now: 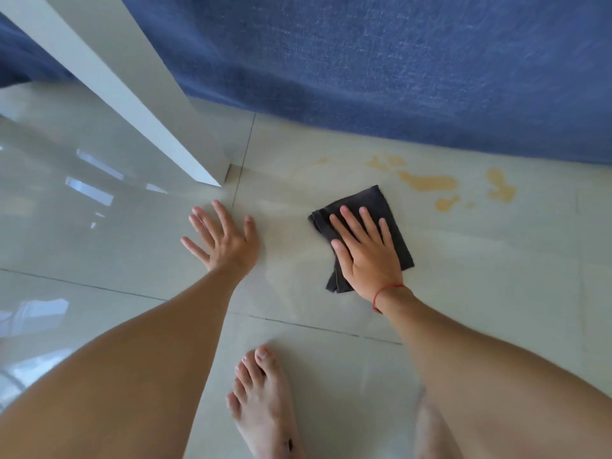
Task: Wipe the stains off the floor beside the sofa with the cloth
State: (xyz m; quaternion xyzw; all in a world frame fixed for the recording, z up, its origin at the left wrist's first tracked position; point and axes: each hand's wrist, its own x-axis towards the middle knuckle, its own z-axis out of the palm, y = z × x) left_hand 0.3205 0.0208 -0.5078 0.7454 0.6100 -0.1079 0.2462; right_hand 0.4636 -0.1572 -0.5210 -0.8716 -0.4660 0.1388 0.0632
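A dark grey folded cloth (371, 202) lies flat on the pale tiled floor (496, 276). My right hand (364, 253) presses flat on top of it, fingers spread, a red string around the wrist. Several yellow-brown stains (427, 183) spread over the floor just beyond the cloth, up and to the right, close to the blue sofa (397, 67). My left hand (225, 240) rests flat on the bare tile to the left of the cloth, fingers spread, holding nothing.
A white furniture leg or panel (142, 107) slants down to the floor at the upper left, ending near my left hand. My bare foot (261, 402) stands on the tile at the bottom centre. The tiles on the left are glossy with reflections.
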